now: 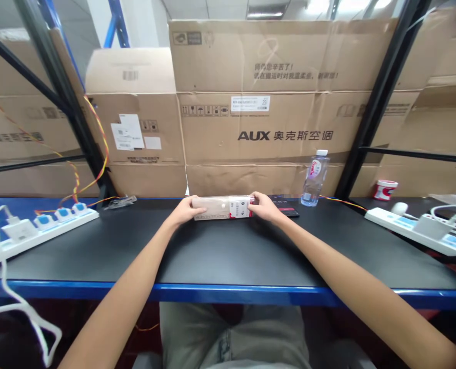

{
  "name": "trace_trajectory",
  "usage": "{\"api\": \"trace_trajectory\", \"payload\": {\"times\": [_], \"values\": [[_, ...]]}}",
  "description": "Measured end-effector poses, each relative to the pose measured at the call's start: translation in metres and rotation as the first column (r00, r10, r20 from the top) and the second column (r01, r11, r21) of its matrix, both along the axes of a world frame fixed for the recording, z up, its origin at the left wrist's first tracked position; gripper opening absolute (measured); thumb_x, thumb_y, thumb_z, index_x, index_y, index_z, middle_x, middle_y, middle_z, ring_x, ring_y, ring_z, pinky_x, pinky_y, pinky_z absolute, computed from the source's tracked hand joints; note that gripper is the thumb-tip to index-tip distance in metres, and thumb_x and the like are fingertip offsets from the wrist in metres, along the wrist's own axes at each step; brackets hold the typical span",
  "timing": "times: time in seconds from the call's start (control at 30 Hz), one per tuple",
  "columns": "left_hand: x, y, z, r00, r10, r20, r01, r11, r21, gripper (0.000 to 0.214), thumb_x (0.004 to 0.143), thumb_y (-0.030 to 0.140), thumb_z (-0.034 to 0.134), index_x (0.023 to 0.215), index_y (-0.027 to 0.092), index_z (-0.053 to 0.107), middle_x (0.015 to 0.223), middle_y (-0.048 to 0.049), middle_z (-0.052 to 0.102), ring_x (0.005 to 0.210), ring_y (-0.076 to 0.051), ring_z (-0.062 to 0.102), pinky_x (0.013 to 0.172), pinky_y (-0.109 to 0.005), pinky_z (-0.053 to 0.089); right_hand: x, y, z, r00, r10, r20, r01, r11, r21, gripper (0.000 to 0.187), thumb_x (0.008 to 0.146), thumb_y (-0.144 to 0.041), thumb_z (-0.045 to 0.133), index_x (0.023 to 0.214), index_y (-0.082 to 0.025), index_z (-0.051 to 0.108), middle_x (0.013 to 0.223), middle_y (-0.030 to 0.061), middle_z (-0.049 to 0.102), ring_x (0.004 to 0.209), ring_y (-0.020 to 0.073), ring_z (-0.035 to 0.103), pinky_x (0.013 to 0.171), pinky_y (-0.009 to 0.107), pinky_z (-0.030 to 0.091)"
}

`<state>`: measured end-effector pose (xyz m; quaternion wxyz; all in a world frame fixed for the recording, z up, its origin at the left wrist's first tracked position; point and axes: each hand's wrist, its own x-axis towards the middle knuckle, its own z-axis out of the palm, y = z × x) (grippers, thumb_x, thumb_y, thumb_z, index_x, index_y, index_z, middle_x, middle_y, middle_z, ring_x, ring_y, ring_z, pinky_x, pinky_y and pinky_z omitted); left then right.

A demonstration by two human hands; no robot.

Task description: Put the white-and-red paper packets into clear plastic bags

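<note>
A flat beige packet [222, 207] lies lengthwise on the black workbench [228, 256], its ends clasped between the left hand [183, 211] and right hand [262, 206], fingers curled over it. Just past the right hand lie a dark flat card [285, 206] and an upright water bottle [314, 179]. Power strips [39, 230] sit well apart on the left, cardboard cartons [274, 56] behind.

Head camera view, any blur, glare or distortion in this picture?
Head view: the wide lens bows the black steel uprights and stretches the forearms; the clear plastic water bottle shows bright glare; the brown cardboard cartons at the top right corner smear into blur; the pale rectangular package is fairly sharp.
</note>
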<state>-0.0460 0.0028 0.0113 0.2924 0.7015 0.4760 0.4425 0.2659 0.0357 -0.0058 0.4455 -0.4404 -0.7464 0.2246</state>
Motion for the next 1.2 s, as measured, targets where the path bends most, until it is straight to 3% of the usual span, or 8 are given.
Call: {"api": "trace_trajectory", "payload": {"times": [0.23,0.37,0.5,0.73,0.83,0.97,1.07,1.2], "values": [[0.001,0.004,-0.006,0.999,0.011,0.053,-0.01,1.0,-0.02,0.052,0.056,0.048,0.083,0.093,0.014,0.068,0.094,-0.0079,0.073,0.095,-0.028,0.066,0.086,-0.039,0.051,0.003,0.002,-0.007,0.994,0.07,-0.085,-0.081,0.987,-0.136,0.034,0.069,-0.022,0.063,0.102,-0.021,0.057,0.097,0.0004,0.066,0.092,0.0172,0.061,0.081,0.028,0.05],[0.004,0.005,-0.01,0.99,-0.006,0.142,0.02,0.995,-0.097,0.058,0.054,0.046,0.086,0.098,0.014,0.066,0.1,-0.0114,0.074,0.097,-0.029,0.067,0.085,-0.039,0.052,0.003,0.01,-0.01,0.977,-0.031,-0.212,-0.017,0.975,-0.221,0.051,0.063,-0.021,0.069,0.111,-0.02,0.053,0.108,0.005,0.063,0.095,0.0187,0.061,0.08,0.028,0.05],[0.008,0.005,-0.014,0.976,0.14,0.167,-0.093,0.96,-0.263,0.065,0.053,0.044,0.087,0.102,0.015,0.056,0.085,-0.0101,0.072,0.081,-0.026,0.07,0.072,-0.038,0.055,0.007,0.016,-0.014,0.979,-0.15,-0.138,0.104,0.949,-0.299,0.051,0.062,-0.025,0.07,0.11,-0.019,0.053,0.102,0.007,0.065,0.09,0.022,0.063,0.076,0.031,0.049],[0.01,0.001,-0.011,0.989,0.13,0.077,-0.109,0.965,-0.239,0.088,0.045,0.027,0.091,0.121,0.015,0.049,0.105,-0.0129,0.068,0.1,-0.027,0.067,0.09,-0.039,0.052,0.012,0.019,-0.019,0.952,-0.263,0.157,0.284,0.949,-0.133,0.041,0.068,-0.033,0.067,0.106,-0.017,0.061,0.107,0.0139,0.067,0.099,0.0284,0.063,0.086,0.035,0.045],[0.014,0.001,-0.013,0.998,0.066,-0.021,-0.068,0.979,-0.192,0.087,0.045,0.021,0.089,0.122,0.016,0.049,0.12,-0.0167,0.063,0.111,-0.029,0.063,0.094,-0.04,0.051,0.01,0.017,-0.019,0.923,-0.288,0.256,0.314,0.947,-0.069,0.041,0.073,-0.034,0.064,0.11,-0.015,0.062,0.112,0.0169,0.067,0.105,0.0311,0.062,0.089,0.037,0.044],[0.013,0.005,-0.019,0.967,0.157,-0.202,-0.176,0.982,-0.076,0.078,0.054,0.023,0.084,0.124,0.016,0.051,0.127,-0.017,0.06,0.114,-0.029,0.061,0.097,-0.041,0.05,0.01,0.013,-0.015,0.843,-0.372,0.389,0.375,0.924,0.07,0.036,0.08,-0.034,0.058,0.11,-0.016,0.064,0.114,0.0147,0.068,0.108,0.0323,0.062,0.094,0.043,0.043],[0.009,0.01,-0.021,0.915,0.219,-0.338,-0.227,0.974,0.018,0.059,0.064,0.03,0.078,0.118,0.017,0.057,0.123,-0.0143,0.064,0.112,-0.028,0.063,0.097,-0.04,0.05,0.008,0.006,-0.007,0.882,-0.346,0.319,0.281,0.931,0.233,0.032,0.084,-0.03,0.055,0.111,-0.016,0.065,0.117,0.0133,0.068,0.11,0.0289,0.061,0.097,0.041,0.043],[0.014,0.008,-0.019,0.871,0.243,-0.428,-0.213,0.97,0.116,0.045,0.07,0.034,0.07,0.11,0.016,0.063,0.117,-0.0126,0.067,0.107,-0.027,0.065,0.095,-0.038,0.051,-0.01,-0.014,0.0,0.958,-0.035,0.283,-0.061,0.945,0.323,0.02,0.086,-0.026,0.054,0.095,-0.018,0.07,0.099,0.008,0.073,0.094,0.022,0.066,0.089,0.033,0.049]]}}
